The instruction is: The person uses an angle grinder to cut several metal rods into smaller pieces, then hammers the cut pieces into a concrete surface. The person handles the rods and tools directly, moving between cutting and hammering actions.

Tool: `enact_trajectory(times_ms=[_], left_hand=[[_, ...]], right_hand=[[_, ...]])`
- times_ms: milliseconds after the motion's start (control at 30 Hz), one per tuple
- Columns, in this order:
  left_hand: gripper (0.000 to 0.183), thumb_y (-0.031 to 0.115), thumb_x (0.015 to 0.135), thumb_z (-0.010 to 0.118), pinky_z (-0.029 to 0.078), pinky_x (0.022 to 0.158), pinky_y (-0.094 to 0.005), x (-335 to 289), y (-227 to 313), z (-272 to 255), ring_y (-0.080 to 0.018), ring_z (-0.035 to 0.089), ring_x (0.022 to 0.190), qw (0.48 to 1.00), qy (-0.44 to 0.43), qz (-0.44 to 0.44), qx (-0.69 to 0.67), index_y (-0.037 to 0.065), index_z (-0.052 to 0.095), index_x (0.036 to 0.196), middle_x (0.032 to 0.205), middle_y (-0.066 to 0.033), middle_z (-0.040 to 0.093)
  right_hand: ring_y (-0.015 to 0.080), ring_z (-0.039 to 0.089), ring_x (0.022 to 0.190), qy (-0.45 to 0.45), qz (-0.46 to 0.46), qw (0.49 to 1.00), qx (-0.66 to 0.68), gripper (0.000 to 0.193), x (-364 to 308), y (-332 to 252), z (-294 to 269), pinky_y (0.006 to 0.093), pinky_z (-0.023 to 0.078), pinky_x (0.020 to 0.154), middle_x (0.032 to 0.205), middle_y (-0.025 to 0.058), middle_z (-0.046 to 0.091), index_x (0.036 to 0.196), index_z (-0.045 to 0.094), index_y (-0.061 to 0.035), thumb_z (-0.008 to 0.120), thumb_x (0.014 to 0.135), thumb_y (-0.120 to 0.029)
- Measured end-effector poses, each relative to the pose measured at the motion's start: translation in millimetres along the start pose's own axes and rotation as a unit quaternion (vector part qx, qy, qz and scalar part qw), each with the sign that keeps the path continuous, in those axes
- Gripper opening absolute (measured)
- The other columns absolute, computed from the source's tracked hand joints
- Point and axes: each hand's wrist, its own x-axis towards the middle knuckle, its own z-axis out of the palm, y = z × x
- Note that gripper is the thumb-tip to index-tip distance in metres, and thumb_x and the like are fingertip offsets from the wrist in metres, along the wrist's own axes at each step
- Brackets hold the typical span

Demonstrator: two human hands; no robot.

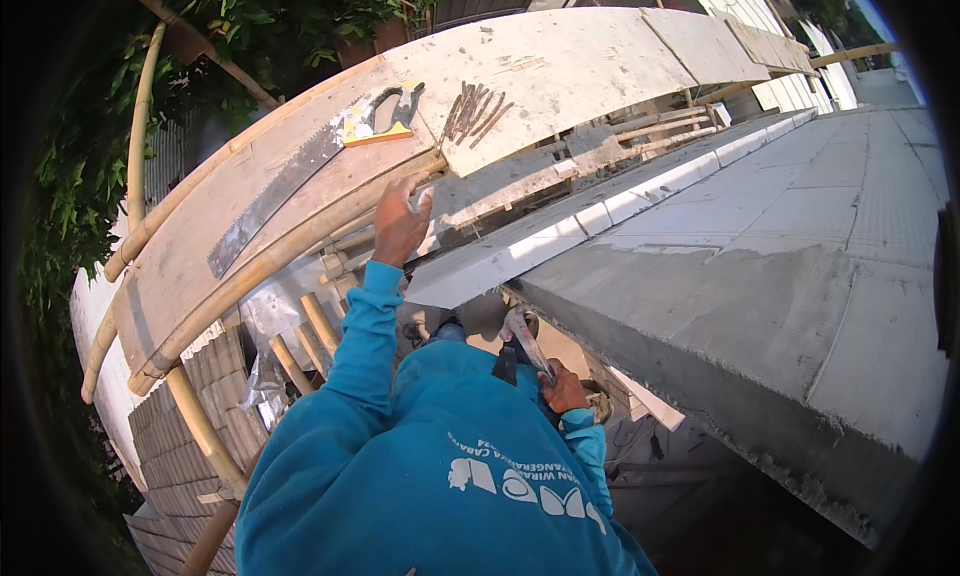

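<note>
My left hand (403,221) reaches up to the edge of the plank walkway, by the end of a bamboo pole (290,261). Its fingers are slightly bent, with the thumb apart, and I see nothing held in them. Close to my waist on the right, my right hand (563,388) is closed around the lower end of a long, pale, stained tool (525,336); its exact kind is unclear. Beyond my left hand, a handsaw (285,191) with a yellow and black handle lies on the planks. Several rusty nails or short rods (472,114) lie beside it.
A wall of pale blocks (800,216) with grey mortar on its side (690,336) rises at my right. Bamboo poles (205,426) brace the plank walkway (560,61). Roof tiles (185,416) show below left, and leafy branches (90,126) hang at the far left.
</note>
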Motion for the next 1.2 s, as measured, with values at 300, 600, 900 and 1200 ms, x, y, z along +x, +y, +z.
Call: enact_trajectory(times_ms=[300, 600, 900, 1200], left_hand=[[0.026, 0.025, 0.085, 0.070, 0.051, 0.081, -0.0469, 87, 31, 41, -0.0376, 0.064, 0.094, 0.992, 0.076, 0.044, 0.088, 0.008, 0.070, 0.105, 0.101, -0.0175, 0.065], [0.026, 0.026, 0.078, 0.075, 0.054, 0.078, -0.0468, 144, 22, 70, -0.0383, 0.068, 0.090, 0.977, 0.010, -0.032, 0.209, 0.004, 0.070, 0.091, 0.096, -0.0191, 0.069], [0.037, 0.029, 0.071, 0.079, 0.056, 0.083, -0.0448, 162, 23, 56, -0.0363, 0.070, 0.095, 0.967, -0.024, -0.156, 0.201, 0.000, 0.075, 0.093, 0.103, -0.0225, 0.071], [0.024, 0.020, 0.088, 0.069, 0.038, 0.052, -0.0185, 70, 36, 7, -0.0046, 0.051, 0.063, 0.895, -0.156, -0.144, -0.392, -0.001, 0.068, 0.100, 0.082, -0.0008, 0.066]], right_hand=[[0.0476, 0.064, 0.089, 0.006, 0.016, 1.000, 0.013, 0.030, 5, -4, 5, 0.0511, 0.052, 0.077, 0.094, 0.0275, 0.067, 0.114, 0.059, -0.0070, 0.062, 0.091, -0.027], [0.0456, 0.066, 0.088, 0.008, 0.025, 1.000, -0.001, 0.033, 2, -6, 12, 0.0528, 0.052, 0.077, 0.093, 0.0253, 0.068, 0.115, 0.059, -0.0072, 0.061, 0.091, -0.029], [0.0455, 0.066, 0.085, 0.016, 0.027, 1.000, -0.004, 0.032, -3, -5, 10, 0.0545, 0.052, 0.075, 0.087, 0.0254, 0.068, 0.113, 0.058, -0.0074, 0.060, 0.091, -0.031], [0.0459, 0.066, 0.083, 0.009, -0.006, 1.000, -0.016, 0.032, -1, 21, 18, 0.0543, 0.052, 0.075, 0.085, 0.0257, 0.068, 0.115, 0.058, -0.0103, 0.060, 0.091, -0.032]])
